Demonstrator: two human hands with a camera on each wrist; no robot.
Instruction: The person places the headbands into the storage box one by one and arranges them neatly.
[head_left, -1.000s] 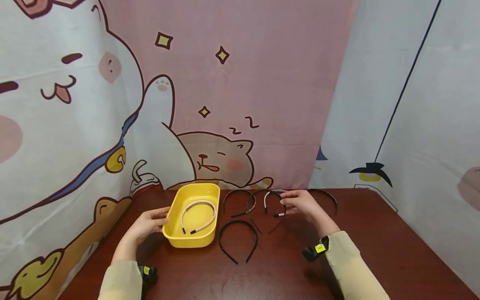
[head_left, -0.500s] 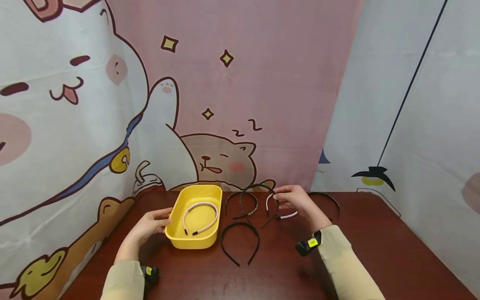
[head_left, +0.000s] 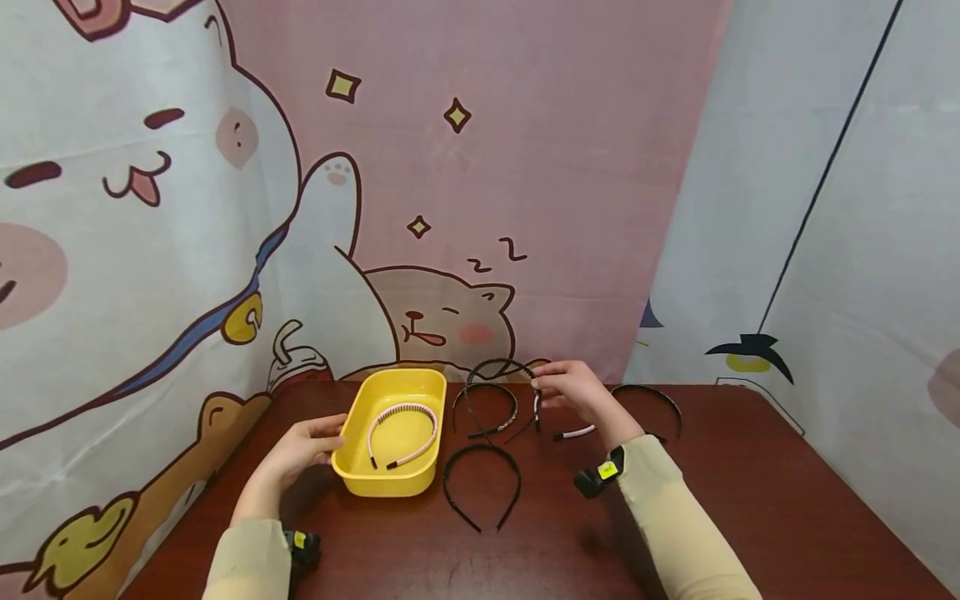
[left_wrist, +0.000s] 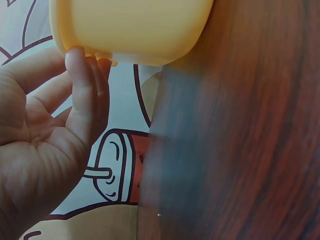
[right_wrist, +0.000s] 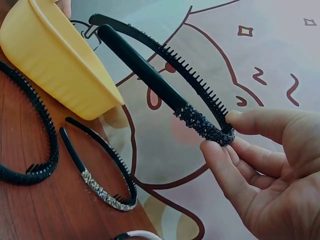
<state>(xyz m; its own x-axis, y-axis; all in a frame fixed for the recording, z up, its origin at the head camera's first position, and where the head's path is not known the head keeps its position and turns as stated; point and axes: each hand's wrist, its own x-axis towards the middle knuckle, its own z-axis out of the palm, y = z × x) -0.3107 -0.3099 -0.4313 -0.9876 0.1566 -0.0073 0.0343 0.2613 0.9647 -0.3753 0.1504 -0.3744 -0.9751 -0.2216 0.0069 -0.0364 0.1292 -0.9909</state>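
My right hand pinches a black headband between thumb and fingertips. It has dark sparkly stones along its top and comb teeth inside, and it hangs raised above the table with its ends pointing toward the tray. My left hand holds the left rim of a yellow plastic tray, thumb and fingertips at the edge in the left wrist view. Inside the tray lies a pale pink headband with dark teeth. Below the raised headband, a black one with silver stones rests on the table.
A plain black headband lies right of the tray, toward me. A pink-and-white headband is partly hidden behind my right hand. Farther right is another black headband. The brown table meets a printed curtain at the back.
My right hand has moved left and slightly up with the black headband, uncovering part of the pink-and-white one. My left hand stays at the tray; the whole view has shifted slightly.
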